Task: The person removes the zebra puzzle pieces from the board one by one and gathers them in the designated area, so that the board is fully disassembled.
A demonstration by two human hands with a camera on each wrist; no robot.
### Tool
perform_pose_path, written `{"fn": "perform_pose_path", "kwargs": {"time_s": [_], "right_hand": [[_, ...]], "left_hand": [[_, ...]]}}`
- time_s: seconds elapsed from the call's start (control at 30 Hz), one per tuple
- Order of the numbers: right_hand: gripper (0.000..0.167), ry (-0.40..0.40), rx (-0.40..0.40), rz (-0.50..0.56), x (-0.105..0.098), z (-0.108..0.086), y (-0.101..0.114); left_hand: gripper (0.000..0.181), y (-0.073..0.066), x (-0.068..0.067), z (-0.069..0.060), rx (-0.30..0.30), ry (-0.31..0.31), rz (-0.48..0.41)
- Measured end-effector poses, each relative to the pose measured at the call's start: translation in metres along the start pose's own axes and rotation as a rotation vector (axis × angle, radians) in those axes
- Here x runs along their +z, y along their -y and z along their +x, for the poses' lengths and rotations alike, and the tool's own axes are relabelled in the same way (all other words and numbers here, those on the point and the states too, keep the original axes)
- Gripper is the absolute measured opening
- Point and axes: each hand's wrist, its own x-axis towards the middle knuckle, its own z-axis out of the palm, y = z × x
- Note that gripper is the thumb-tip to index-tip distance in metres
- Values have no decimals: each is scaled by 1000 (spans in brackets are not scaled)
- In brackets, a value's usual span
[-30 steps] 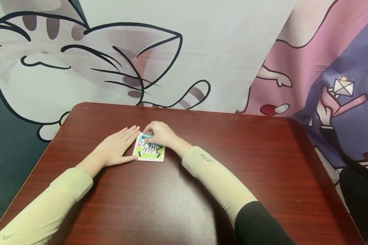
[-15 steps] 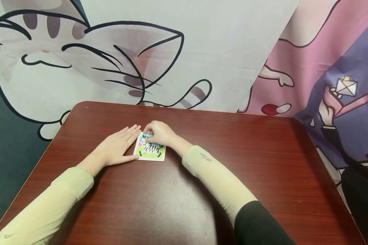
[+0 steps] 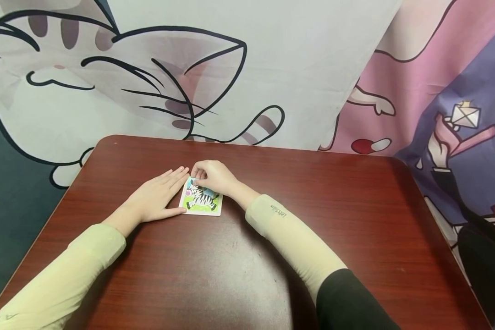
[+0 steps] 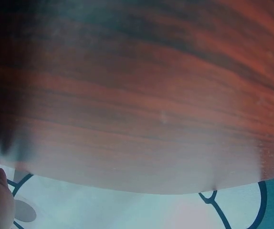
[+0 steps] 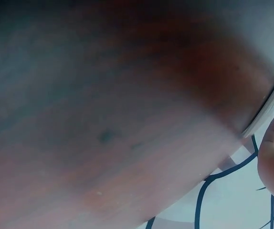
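Observation:
On the table lies a square card with a white border and a zebra on green and blue. The left hand rests flat at its left side in the head view, fingers straight and thumb tip touching the lower left corner. The right hand bends over the upper part, its thumb and fingers pinching at the top edge and covering some of the picture. Whether a loose piece is between the fingertips cannot be told. In the right wrist view, the card's thick pale edge shows beside part of a hand.
The brown wooden table has rounded back corners. Behind it hangs a white cloth with a cartoon cat, and a pink and purple cloth is at the right. A dark object stands beyond the right edge.
The right hand's fingers and thumb have shifted slightly up toward the card's top edge, baring a little more of the zebra's head. The left hand and the card have stayed in place.

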Motion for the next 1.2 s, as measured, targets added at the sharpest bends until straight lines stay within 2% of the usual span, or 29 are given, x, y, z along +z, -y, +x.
{"fn": "perform_pose_path", "kwargs": {"time_s": [0.3,0.53,0.87,1.2], "right_hand": [[9,-51,10,196,-6,-3,-3],[9,-91,17,299,-23,-11,-10],[9,-119,79,317,-54,-30,-33],[7,-109,142,261,-74,-52,-63]], "left_hand": [[99,1,1,0,1,-6,-1],[98,-1,0,0,7,-14,-9],[98,0,0,0,11,-19,2],[97,0,1,-1,20,-30,5]]}}
